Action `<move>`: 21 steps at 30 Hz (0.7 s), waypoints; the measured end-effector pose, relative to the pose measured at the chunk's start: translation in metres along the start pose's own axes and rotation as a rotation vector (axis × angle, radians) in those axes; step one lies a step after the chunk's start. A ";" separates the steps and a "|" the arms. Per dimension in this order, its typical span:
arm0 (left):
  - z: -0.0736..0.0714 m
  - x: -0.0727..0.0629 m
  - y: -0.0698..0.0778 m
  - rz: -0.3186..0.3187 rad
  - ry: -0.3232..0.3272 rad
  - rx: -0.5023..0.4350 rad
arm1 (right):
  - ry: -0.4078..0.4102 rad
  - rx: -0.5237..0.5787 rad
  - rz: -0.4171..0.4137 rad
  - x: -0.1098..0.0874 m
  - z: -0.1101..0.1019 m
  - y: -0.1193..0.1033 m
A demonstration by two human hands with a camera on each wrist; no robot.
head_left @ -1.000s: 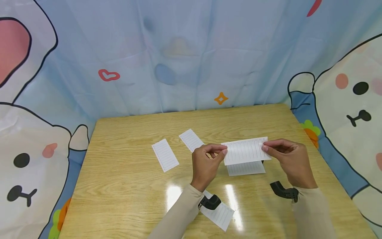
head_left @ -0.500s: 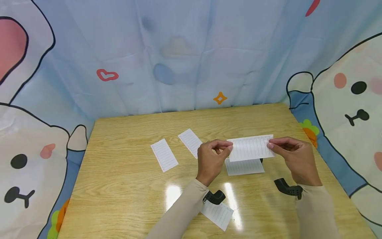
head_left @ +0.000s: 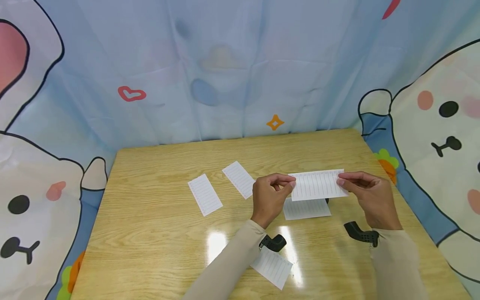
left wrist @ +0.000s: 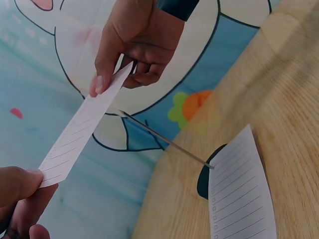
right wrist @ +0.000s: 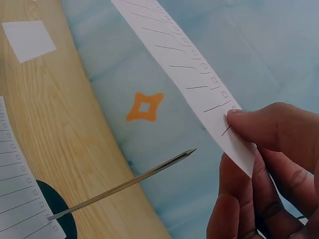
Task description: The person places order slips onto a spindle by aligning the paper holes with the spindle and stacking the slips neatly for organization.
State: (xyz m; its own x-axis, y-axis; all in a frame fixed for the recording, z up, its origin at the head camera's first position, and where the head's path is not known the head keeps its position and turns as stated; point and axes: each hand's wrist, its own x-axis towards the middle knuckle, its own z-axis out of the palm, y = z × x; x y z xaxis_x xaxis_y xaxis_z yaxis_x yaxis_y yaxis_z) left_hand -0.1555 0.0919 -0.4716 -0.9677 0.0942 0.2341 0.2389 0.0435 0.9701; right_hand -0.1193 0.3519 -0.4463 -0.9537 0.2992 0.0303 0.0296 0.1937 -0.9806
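Observation:
A white lined paper slip (head_left: 318, 185) with a row of small boxes is stretched between both hands above the table. My left hand (head_left: 270, 200) pinches its left end between thumb and fingers. At the other end, my right hand (head_left: 375, 200) pinches the slip the same way. Below it, a thin pointed metal spike (right wrist: 124, 186) rises from a dark round base (right wrist: 60, 204). A second lined slip (left wrist: 239, 189) lies over that base, with the spike coming up through it near its boxed edge. The held slip is apart from the spike's tip.
Two lined slips, one (head_left: 205, 195) further left and one (head_left: 238, 180) further back, lie on the wooden table (head_left: 150, 233). Another slip (head_left: 273, 267) lies near the front, partly under the left forearm. A printed curtain (head_left: 232, 83) hangs behind the table.
Both hands have moved right and slightly up with the held slip, mostly in the first half second. The slips on the table have stayed in place.

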 end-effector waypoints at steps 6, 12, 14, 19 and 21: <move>0.003 0.003 -0.007 -0.017 -0.004 0.020 | -0.003 0.019 0.048 0.003 -0.002 0.010; 0.006 0.004 -0.013 -0.043 -0.010 0.053 | -0.004 0.023 0.092 0.005 -0.003 0.020; 0.007 0.004 -0.014 -0.049 -0.011 0.059 | -0.005 0.023 0.109 0.006 -0.003 0.022; 0.009 0.003 -0.016 -0.067 -0.013 0.067 | -0.004 0.049 0.112 0.005 -0.004 0.024; 0.010 0.002 -0.016 -0.071 -0.015 0.069 | 0.002 0.058 0.106 0.005 -0.004 0.024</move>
State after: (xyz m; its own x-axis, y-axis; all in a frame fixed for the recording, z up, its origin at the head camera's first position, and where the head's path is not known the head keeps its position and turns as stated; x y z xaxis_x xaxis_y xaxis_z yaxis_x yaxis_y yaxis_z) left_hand -0.1607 0.1010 -0.4873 -0.9812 0.1033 0.1630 0.1749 0.1188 0.9774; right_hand -0.1220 0.3617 -0.4692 -0.9454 0.3174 -0.0738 0.1130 0.1068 -0.9878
